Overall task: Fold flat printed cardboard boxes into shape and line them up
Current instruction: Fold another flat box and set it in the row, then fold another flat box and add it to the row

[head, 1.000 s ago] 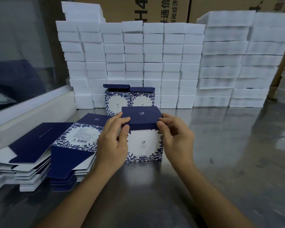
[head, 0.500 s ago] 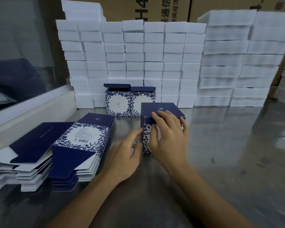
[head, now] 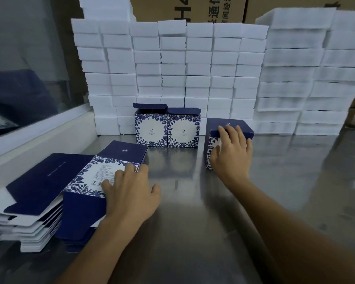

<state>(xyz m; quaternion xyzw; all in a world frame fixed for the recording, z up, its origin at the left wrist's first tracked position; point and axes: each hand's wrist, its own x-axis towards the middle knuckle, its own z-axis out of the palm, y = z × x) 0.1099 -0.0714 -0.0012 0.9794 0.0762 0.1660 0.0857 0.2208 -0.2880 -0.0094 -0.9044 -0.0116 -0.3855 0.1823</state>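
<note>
A folded blue-and-white floral box [head: 211, 144] stands on the steel table, just right of two finished boxes [head: 166, 128] lined up at the back. My right hand [head: 232, 150] lies over its front and dark blue lid, fingers spread and fairly straight, thumb at the left side. My left hand [head: 129, 191] rests flat on the top blank of the nearer stack of flat boxes [head: 90, 177], fingers extended on its printed panel. A second stack of flat blanks [head: 35, 181] lies further left.
A wall of white foam blocks [head: 172, 64] stands behind the boxes, with a taller foam stack [head: 307, 78] at the right and brown cartons behind. A white ledge [head: 39, 130] under a window runs along the left. Bare steel table [head: 213, 222] lies between my arms.
My right hand has carried the folded box back and to the right, beside the two finished boxes. My left hand left the box and moved left onto the stack of flat blanks.
</note>
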